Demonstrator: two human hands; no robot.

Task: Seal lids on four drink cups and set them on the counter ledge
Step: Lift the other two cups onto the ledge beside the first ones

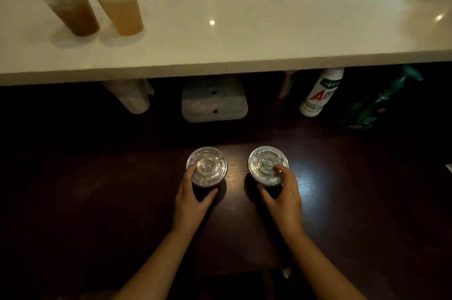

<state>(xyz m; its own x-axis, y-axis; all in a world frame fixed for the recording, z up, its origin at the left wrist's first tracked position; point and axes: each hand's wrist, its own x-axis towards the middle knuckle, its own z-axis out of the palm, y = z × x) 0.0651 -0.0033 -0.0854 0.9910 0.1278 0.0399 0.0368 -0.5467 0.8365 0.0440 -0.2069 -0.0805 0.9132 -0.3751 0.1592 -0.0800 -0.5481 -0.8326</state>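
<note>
Two clear cups with flat clear lids stand side by side on the dark wooden counter (pixel 97 201). My left hand (pixel 193 198) wraps around the left cup (pixel 208 165), fingers on its side and lid edge. My right hand (pixel 285 195) grips the right cup (pixel 265 164), with a fingertip resting on its lid. On the white counter ledge (pixel 244 38), at the far left, stand a lidded cup of dark brown drink (pixel 73 12) and a lidded cup of light orange drink (pixel 122 8), close together.
Under the ledge are a stack of white cups (pixel 132 97), a pale plastic box (pixel 214 101), a white bottle with red letters (pixel 320 93) and a green spray bottle (pixel 381 101). The ledge to the right of the two drinks is bare.
</note>
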